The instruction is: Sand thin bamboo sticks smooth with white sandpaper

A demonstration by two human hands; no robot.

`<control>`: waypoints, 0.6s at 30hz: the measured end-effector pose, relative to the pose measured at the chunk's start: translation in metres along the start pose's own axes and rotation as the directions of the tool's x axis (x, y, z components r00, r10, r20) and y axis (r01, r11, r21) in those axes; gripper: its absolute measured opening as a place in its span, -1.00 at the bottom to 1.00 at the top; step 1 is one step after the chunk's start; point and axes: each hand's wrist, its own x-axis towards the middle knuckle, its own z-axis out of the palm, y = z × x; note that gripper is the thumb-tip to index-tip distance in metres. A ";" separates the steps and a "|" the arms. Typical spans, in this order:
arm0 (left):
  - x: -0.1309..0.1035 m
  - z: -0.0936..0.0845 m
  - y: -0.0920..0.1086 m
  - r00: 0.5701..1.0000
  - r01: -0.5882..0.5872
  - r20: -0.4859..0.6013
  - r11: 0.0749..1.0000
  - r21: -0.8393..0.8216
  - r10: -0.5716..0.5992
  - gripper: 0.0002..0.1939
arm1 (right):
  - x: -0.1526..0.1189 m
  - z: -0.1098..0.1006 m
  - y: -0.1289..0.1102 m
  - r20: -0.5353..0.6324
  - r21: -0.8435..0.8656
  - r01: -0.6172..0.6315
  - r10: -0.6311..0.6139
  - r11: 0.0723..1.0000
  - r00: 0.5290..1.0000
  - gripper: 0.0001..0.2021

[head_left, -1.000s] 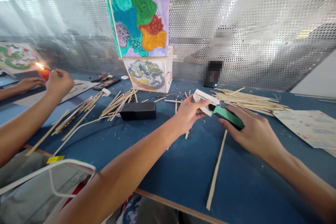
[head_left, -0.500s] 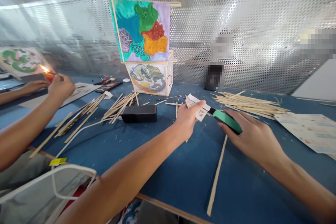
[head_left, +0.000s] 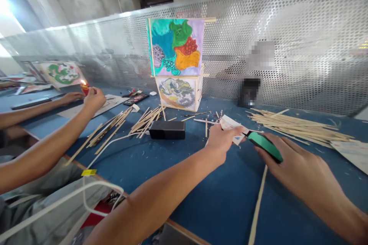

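Observation:
Near the middle of the blue table, my left hand (head_left: pixel 222 141) grips a small folded white paper (head_left: pixel 230 124) with coloured marks. The fingers of my right hand (head_left: pixel 280 149) are wrapped round a green and black knife (head_left: pixel 265 146), whose tip end meets the paper beside my left thumb. How far the blade reaches is hard to make out. A long wooden strip (head_left: pixel 258 206) extends below the knife toward the front edge. Behind my hands stands a wooden-framed lantern (head_left: pixel 178 92) with a colourful painted panel (head_left: pixel 178 48) above it.
A black box (head_left: pixel 167 129) with a white cable sits left of my hands. Piles of wooden sticks (head_left: pixel 299 127) lie at right and left. Another person's hand (head_left: pixel 94 99) holds something flaming at left. A perforated metal screen (head_left: pixel 120 53) stands behind.
The view has swung left, so most things appear further right. Both my hands keep their grip, and the knife has shifted slightly against the paper.

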 end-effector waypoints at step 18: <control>0.012 -0.008 0.012 1.000 0.015 0.000 0.994 0.107 -0.015 -0.70 | 0.005 0.002 0.007 0.010 -0.013 0.006 -0.006 1.000 1.000 -0.54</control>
